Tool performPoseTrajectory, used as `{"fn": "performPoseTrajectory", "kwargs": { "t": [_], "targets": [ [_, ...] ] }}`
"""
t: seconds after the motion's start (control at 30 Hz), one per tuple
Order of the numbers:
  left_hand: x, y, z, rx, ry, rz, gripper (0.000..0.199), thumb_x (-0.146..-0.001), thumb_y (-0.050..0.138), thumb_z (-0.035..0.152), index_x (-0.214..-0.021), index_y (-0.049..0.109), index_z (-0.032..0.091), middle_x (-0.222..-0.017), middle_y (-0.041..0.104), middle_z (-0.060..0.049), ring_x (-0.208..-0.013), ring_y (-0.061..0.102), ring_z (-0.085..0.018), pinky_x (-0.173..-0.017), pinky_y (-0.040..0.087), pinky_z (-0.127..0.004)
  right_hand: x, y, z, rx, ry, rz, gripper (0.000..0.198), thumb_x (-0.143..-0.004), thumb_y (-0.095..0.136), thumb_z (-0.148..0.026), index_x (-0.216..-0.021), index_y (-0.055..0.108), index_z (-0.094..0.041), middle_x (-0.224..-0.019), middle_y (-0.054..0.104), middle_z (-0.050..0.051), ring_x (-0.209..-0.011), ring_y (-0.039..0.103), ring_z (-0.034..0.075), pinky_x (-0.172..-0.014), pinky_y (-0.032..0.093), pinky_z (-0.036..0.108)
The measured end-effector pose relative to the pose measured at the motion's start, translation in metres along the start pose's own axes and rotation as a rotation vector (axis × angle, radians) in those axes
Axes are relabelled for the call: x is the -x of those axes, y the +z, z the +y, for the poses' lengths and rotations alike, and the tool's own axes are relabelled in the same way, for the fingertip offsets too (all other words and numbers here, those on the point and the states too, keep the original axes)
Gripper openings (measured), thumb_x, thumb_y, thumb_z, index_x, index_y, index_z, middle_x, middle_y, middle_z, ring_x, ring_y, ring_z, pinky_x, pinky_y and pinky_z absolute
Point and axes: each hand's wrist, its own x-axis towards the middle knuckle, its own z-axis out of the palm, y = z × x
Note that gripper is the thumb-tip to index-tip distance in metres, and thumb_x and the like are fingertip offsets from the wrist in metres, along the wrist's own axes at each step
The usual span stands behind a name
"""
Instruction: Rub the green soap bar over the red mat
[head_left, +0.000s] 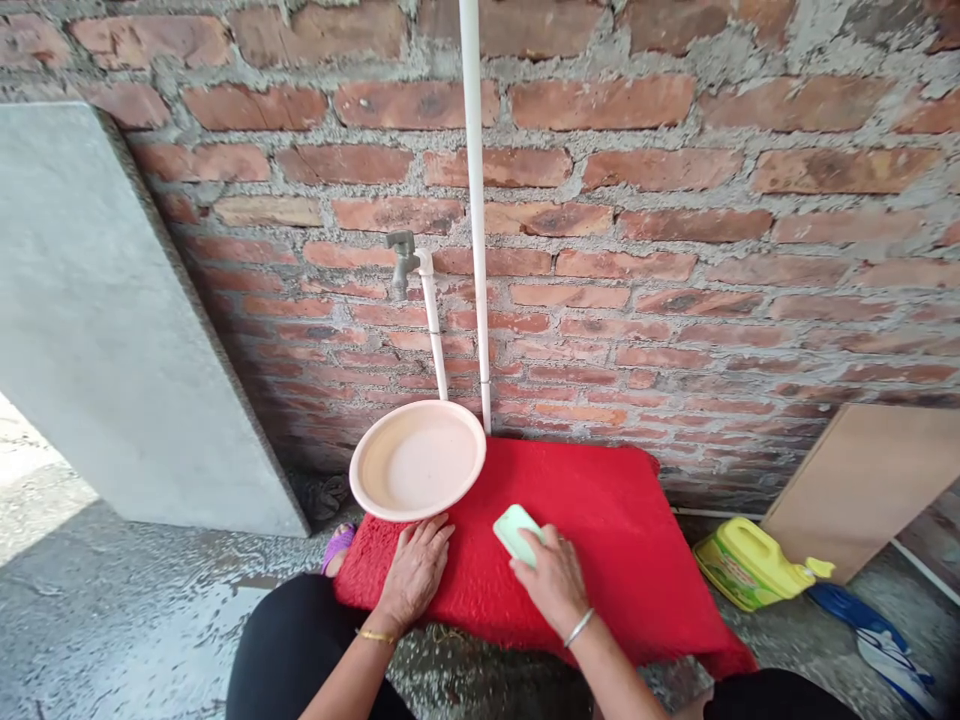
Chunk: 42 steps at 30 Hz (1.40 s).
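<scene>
A red, fleecy cloth [592, 520] is spread over a low surface in front of me, its front edge hanging down. My left hand [417, 568] lies flat on the cloth's left part, fingers stretched out just below the basin's rim. In my right hand [553, 575] is a pale green scrub brush [516, 533], a rounded block pressed against the cloth; its underside is hidden. The pale pink basin [358, 488] sits at the cloth's back left corner, beneath a grey tap [403, 264].
A brick wall [600, 175] with white pipes [474, 200] stands behind. To the left leans a grey slab [142, 330]. On the right are a yellow detergent jug [754, 562], a brown board [870, 480] and blue flip-flops [862, 615]. The concrete floor [172, 600] is wet.
</scene>
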Motion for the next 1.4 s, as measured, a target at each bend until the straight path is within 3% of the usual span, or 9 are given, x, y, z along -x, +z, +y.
{"fn": "performPoseTrajectory", "kwargs": {
  "t": [0.17, 0.3, 0.4, 0.67, 0.8, 1.0, 1.1, 1.2, 1.4],
  "targets": [
    [0.001, 0.003, 0.002, 0.0, -0.01, 0.016, 0.035, -0.093, 0.044, 0.016, -0.122, 0.06, 0.025, -0.131, 0.061, -0.007, -0.122, 0.054, -0.023, -0.101, 0.039, -0.043, 0.011, -0.035, 0.126, 0.131, 0.357, 0.056, 0.046, -0.091, 0.045, -0.046, -0.13, 0.059, -0.028, -0.1, 0.062, 0.009, -0.087, 0.064, 0.022, -0.079, 0.046, 0.032],
    [0.002, 0.004, 0.002, -0.011, -0.003, 0.022, 0.035, -0.092, 0.044, 0.017, -0.123, 0.06, 0.024, -0.131, 0.061, -0.008, -0.123, 0.054, -0.024, -0.102, 0.039, -0.044, 0.024, -0.05, 0.166, 0.223, 0.595, 0.131, 0.053, -0.092, 0.037, -0.053, -0.133, 0.057, -0.025, -0.098, 0.062, 0.011, -0.083, 0.065, 0.024, -0.075, 0.047, 0.035],
    [0.003, 0.005, 0.001, -0.014, 0.003, 0.024, 0.036, -0.092, 0.045, 0.016, -0.123, 0.059, 0.024, -0.132, 0.06, -0.009, -0.123, 0.053, -0.024, -0.102, 0.039, -0.044, 0.016, -0.041, 0.132, 0.199, 0.465, 0.176, 0.052, -0.092, 0.039, -0.05, -0.13, 0.059, -0.022, -0.098, 0.061, 0.013, -0.084, 0.064, 0.025, -0.075, 0.046, 0.035],
    [0.003, 0.003, -0.003, -0.008, 0.0, 0.018, 0.037, -0.092, 0.042, 0.013, -0.123, 0.059, 0.023, -0.131, 0.061, -0.008, -0.122, 0.055, -0.022, -0.102, 0.04, -0.043, -0.015, 0.018, -0.031, -0.067, -0.127, 0.005, 0.042, -0.083, 0.06, -0.046, -0.124, 0.061, -0.035, -0.111, 0.06, 0.007, -0.1, 0.059, 0.025, -0.093, 0.041, 0.038],
    [0.003, 0.003, -0.003, -0.011, 0.005, 0.021, 0.036, -0.091, 0.044, 0.014, -0.122, 0.06, 0.024, -0.131, 0.061, -0.007, -0.122, 0.055, -0.022, -0.102, 0.04, -0.042, -0.028, 0.008, -0.009, -0.008, -0.078, -0.002, 0.043, -0.083, 0.059, -0.045, -0.124, 0.062, -0.034, -0.11, 0.06, 0.007, -0.1, 0.059, 0.025, -0.093, 0.04, 0.038],
    [0.003, 0.004, -0.001, -0.003, -0.006, 0.025, 0.034, -0.093, 0.044, 0.016, -0.121, 0.06, 0.024, -0.13, 0.062, -0.007, -0.122, 0.055, -0.023, -0.102, 0.04, -0.043, -0.028, -0.041, 0.123, 0.087, 0.385, 0.024, 0.048, -0.091, 0.042, -0.049, -0.132, 0.057, -0.03, -0.102, 0.062, 0.008, -0.088, 0.064, 0.022, -0.08, 0.045, 0.033],
    [0.002, 0.003, 0.001, 0.007, -0.018, 0.015, 0.034, -0.092, 0.043, 0.016, -0.122, 0.06, 0.024, -0.13, 0.061, -0.008, -0.121, 0.055, -0.023, -0.102, 0.04, -0.044, -0.021, -0.052, 0.155, 0.172, 0.588, 0.058, 0.054, -0.092, 0.035, -0.054, -0.135, 0.054, -0.027, -0.105, 0.062, 0.011, -0.09, 0.064, 0.024, -0.079, 0.046, 0.035],
    [0.002, 0.001, 0.003, 0.015, -0.026, 0.005, 0.035, -0.092, 0.043, 0.015, -0.121, 0.06, 0.024, -0.13, 0.061, -0.009, -0.121, 0.055, -0.023, -0.101, 0.04, -0.044, -0.022, -0.045, 0.133, 0.209, 0.549, 0.123, 0.053, -0.092, 0.038, -0.052, -0.133, 0.057, -0.024, -0.104, 0.06, 0.013, -0.09, 0.064, 0.025, -0.077, 0.045, 0.035],
    [0.002, -0.003, 0.003, 0.014, -0.023, 0.018, 0.035, -0.092, 0.043, 0.013, -0.121, 0.06, 0.024, -0.129, 0.061, -0.008, -0.121, 0.055, -0.022, -0.102, 0.04, -0.043, -0.037, 0.001, 0.003, -0.056, -0.046, 0.047, 0.039, -0.085, 0.057, -0.045, -0.122, 0.063, -0.033, -0.103, 0.06, 0.005, -0.089, 0.06, 0.02, -0.084, 0.042, 0.031]
  ]
}}
